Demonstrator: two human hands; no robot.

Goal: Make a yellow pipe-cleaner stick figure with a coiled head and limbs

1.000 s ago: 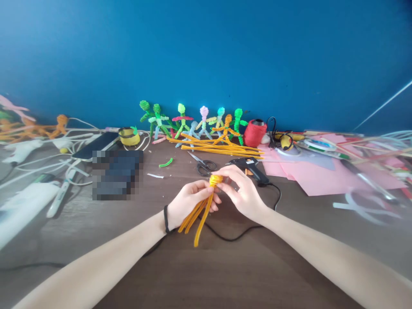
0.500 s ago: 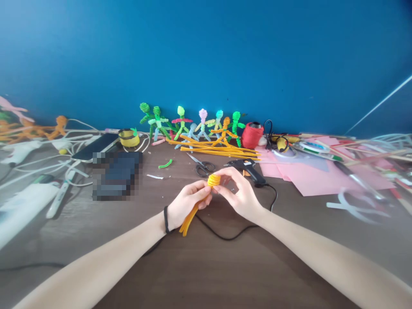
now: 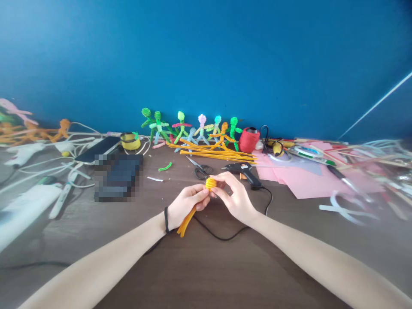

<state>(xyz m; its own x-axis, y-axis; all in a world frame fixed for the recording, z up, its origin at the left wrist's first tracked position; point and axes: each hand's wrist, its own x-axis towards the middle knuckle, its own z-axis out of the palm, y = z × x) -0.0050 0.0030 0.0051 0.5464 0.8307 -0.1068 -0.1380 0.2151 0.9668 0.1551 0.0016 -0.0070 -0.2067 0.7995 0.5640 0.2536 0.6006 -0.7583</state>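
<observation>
My left hand (image 3: 185, 205) is closed round a bunch of orange pipe cleaners (image 3: 186, 222), whose loose ends hang below my palm. At the top of the bunch sits a coiled yellow-orange ball (image 3: 210, 183). My right hand (image 3: 233, 195) pinches that ball from the right with thumb and fingers. Both hands are held just above the brown table (image 3: 206, 266), in front of a black glue gun (image 3: 242, 171) and scissors (image 3: 201, 169).
Several pipe-cleaner figures (image 3: 193, 128) stand against the blue wall, with loose orange pipe cleaners (image 3: 215, 152) before them. A red yarn spool (image 3: 248, 139) and pink paper (image 3: 305, 180) lie right. A phone (image 3: 99, 148), cables and a white bottle (image 3: 22, 208) lie left.
The loose ends of the pipe cleaners have been drawn up into my left hand, so less hangs below. Both hands stayed on the coiled ball and shifted slightly left and down in view.
</observation>
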